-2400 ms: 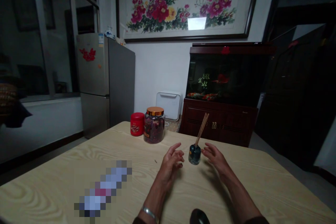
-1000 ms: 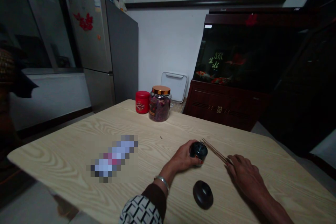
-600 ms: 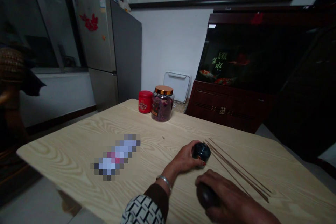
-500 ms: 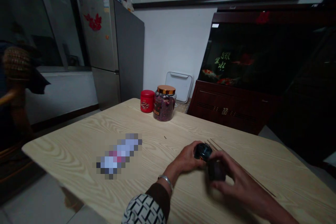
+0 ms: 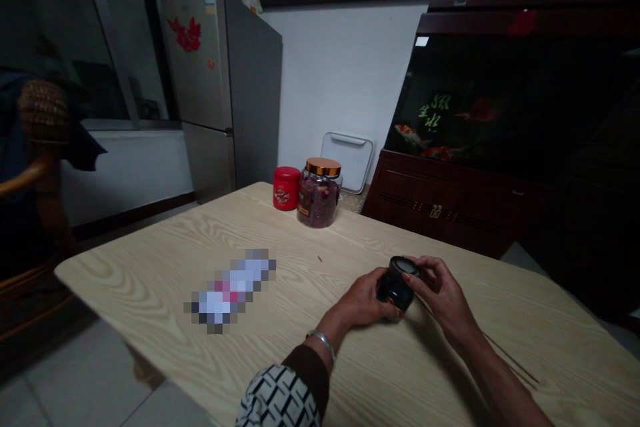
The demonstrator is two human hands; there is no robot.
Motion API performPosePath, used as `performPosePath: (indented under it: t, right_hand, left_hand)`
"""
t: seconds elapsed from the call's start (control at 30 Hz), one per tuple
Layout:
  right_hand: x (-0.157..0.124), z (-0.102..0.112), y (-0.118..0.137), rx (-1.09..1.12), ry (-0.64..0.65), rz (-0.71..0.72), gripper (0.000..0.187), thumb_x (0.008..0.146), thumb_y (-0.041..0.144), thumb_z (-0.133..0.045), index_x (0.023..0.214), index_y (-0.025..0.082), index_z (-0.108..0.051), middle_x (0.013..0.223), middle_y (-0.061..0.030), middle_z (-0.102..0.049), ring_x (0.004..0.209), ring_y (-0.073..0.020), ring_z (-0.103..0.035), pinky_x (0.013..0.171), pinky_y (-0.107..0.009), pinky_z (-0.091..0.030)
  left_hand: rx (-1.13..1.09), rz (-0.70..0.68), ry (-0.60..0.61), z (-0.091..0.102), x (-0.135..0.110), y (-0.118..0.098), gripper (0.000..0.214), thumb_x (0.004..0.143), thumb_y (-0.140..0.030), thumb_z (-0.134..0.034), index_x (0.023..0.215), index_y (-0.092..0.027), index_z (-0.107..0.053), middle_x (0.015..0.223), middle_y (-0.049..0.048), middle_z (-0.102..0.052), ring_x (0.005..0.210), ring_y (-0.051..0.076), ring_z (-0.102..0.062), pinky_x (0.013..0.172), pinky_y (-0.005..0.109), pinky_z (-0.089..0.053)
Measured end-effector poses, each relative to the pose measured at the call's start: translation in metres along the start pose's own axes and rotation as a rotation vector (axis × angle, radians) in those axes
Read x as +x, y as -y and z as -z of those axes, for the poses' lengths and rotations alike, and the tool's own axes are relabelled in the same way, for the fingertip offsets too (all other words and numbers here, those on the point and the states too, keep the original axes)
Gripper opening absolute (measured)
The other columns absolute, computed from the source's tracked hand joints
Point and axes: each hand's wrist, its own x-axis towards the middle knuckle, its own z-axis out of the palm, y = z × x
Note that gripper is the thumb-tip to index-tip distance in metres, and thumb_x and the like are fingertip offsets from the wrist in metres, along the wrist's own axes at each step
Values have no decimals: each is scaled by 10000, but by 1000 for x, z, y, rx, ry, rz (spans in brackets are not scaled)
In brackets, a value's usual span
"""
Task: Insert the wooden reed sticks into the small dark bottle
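My left hand (image 5: 367,299), with a silver bangle at the wrist, grips a small dark, glossy jar (image 5: 398,295) just above the table. In my right hand (image 5: 443,290), thumb and fingers pinch a round dark lid (image 5: 406,267) by its edge, right over the jar's mouth. The lid is tilted and shows a greyish round face inside a dark rim. Whether it touches the jar's neck I cannot tell. Thin brown sticks (image 5: 515,360) lie on the table, partly hidden under my right forearm.
On the pale wooden table (image 5: 165,260) stand a red canister (image 5: 287,188) and a large copper-lidded jar (image 5: 320,197) of dried flowers. A pixelated oblong thing (image 5: 233,288) lies to the left, and a short brown stick piece (image 5: 320,258) near the middle. Behind is a fish tank (image 5: 470,100).
My right hand has brought the lid up and over the jar's mouth, from lower and nearer to me. My left hand keeps its hold on the jar. The view has shifted slightly.
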Motion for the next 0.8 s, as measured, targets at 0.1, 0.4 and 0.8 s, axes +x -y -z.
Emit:
performPosePath:
  t: [0.1, 0.4, 0.8]
  right_hand:
    - [-3, 6, 0, -95, 47, 35, 408, 785, 450, -745, 1052, 253, -507, 1198, -87, -644, 1134, -258, -625, 987, -417, -485]
    - [-4, 2, 18, -609, 83, 169, 490, 855, 511, -602, 1283, 281, -539, 1264, -96, -567, 1186, -280, -557, 1023, -439, -437]
    - [3, 3, 28, -775, 163, 138, 500, 887, 516, -519, 1334, 293, -495, 1297, -95, -575, 1144, -283, -589, 938, -423, -477]
  left_hand:
    - [10, -7, -1, 0, 0, 0, 800, 555, -191, -863, 1304, -169, -582, 1131, 78, -664, 989, 237, -586, 840, 302, -450]
    - [-21, 10, -1, -1, -1, -5, 698, 556, -155, -844, 1215, -153, -615, 1034, 52, -661, 892, 191, -565, 746, 246, -435]
    - [-4, 7, 0, 0, 1, -1, 731, 548, -165, -849, 1237, -153, -607, 1023, 50, -654, 892, 192, -559, 761, 256, -428]
